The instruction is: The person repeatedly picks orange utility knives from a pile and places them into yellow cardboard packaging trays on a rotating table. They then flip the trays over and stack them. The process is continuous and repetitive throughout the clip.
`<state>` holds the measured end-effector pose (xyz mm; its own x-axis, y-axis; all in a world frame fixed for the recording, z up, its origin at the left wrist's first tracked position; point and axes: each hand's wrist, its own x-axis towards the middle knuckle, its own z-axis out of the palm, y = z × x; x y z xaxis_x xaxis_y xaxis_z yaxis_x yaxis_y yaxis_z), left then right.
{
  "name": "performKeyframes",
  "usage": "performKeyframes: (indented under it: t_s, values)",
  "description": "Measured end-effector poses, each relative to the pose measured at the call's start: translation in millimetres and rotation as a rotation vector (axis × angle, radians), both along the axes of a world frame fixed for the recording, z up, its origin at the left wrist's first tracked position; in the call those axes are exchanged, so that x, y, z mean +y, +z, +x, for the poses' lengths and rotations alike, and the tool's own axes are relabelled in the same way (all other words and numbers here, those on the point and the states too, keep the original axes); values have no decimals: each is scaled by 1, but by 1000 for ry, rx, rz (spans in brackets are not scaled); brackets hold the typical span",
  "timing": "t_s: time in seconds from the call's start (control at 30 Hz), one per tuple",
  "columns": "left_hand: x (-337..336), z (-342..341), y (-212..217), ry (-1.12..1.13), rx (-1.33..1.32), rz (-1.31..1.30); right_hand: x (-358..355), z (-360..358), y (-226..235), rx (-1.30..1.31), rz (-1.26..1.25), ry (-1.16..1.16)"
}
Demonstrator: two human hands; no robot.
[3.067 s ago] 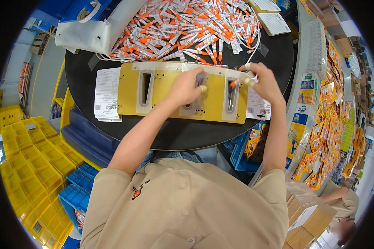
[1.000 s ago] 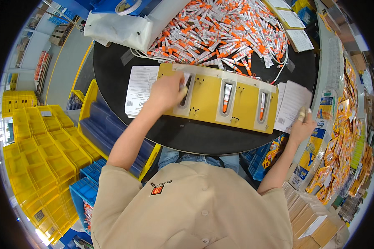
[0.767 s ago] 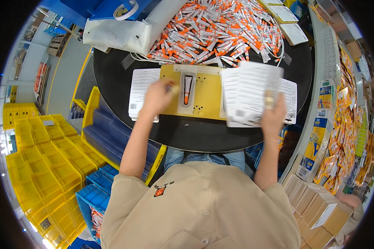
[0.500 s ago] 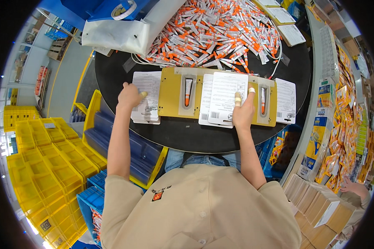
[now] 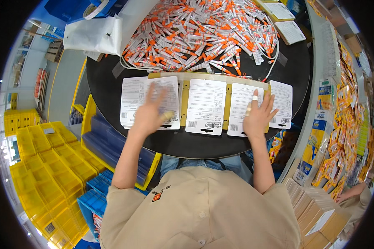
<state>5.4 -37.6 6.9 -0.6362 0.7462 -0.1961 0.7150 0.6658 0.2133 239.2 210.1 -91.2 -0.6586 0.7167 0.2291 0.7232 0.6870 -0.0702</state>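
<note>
Over a yellow fixture plate (image 5: 184,118) on the black round table lie white printed backing cards in a row. My left hand (image 5: 150,118), somewhat blurred, rests with fingers stretched out on a card (image 5: 173,93) at the plate's left end. My right hand (image 5: 257,116) lies flat, fingers spread, on another backing card (image 5: 240,93) towards the right; tape wraps two of its fingers. Between the hands a middle card (image 5: 205,103) sits untouched on the plate. Further cards (image 5: 129,97) lie at the far left, and one card (image 5: 283,97) at the right end. The cards hide the tubes in the plate.
A big pile of orange-capped tubes (image 5: 199,37) covers the table's back, edged by a white cable (image 5: 274,60). A white sheet-covered blue bin (image 5: 91,37) stands back left. Yellow crates (image 5: 45,174) are at the left, brown cartons (image 5: 316,207) at the right, near another person's arm (image 5: 353,191).
Both tubes in the plate's pockets are now covered by cards. The two overlapping cards have been spread apart. My left hand has moved right onto the plate's left end; my right hand has opened flat.
</note>
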Motion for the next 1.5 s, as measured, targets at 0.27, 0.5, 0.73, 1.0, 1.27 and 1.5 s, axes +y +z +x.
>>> performKeyframes:
  t_s: [0.27, 0.5, 0.73, 1.0, 1.27, 1.5]
  values:
    - [-3, -8, 2, -224, -120, -73, 245, 92, -65, 257, -591, -931]
    - [-23, -57, -18, -389, -53, 18, 204, 130, -116, 339, -419, -917]
    - [-18, -127, 34, 31, -213, 249, -62, 102, -93, 794, -609, -777]
    - [19, 9, 4, -262, -152, 645, -94, 113, 10, 972, -1137, -91]
    - [-15, 107, -22, 229, -789, 486, 96, 89, -58, 671, -379, -742]
    - [-84, 7, -25, 502, -415, 510, -8, 94, -98, 1087, -809, -956]
